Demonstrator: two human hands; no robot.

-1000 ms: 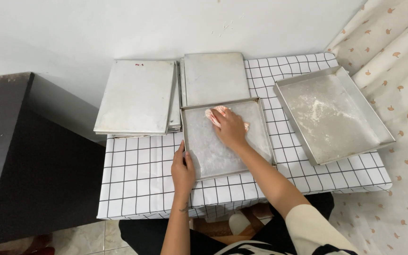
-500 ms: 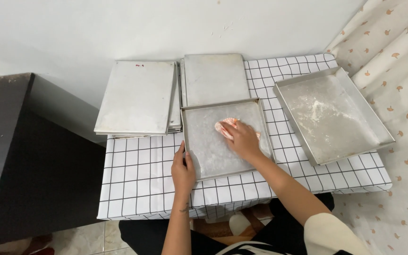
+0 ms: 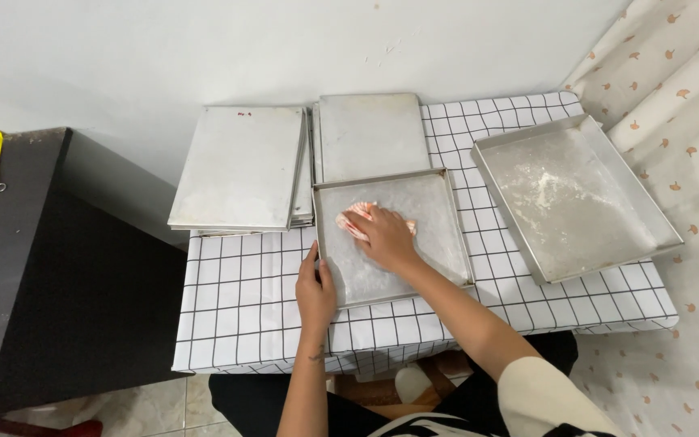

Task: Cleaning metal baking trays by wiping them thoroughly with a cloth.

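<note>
A shallow square metal tray lies in front of me on a table covered with a white grid-patterned cloth. My right hand presses a crumpled pinkish wrapper or cloth flat against the inside of the tray, near its upper left part. My left hand rests on the tray's left rim at the near corner, fingers laid along the edge, holding it steady.
A second metal tray, dusted white, sits at the right of the table. Stacked upturned trays lie at the back left, another stack behind the middle tray. A dark cabinet stands left, a patterned curtain right.
My right hand has slid with the pinkish wad across the tray's surface, from its upper middle toward the right, then back left and slightly nearer. The left hand has stayed on the rim.
</note>
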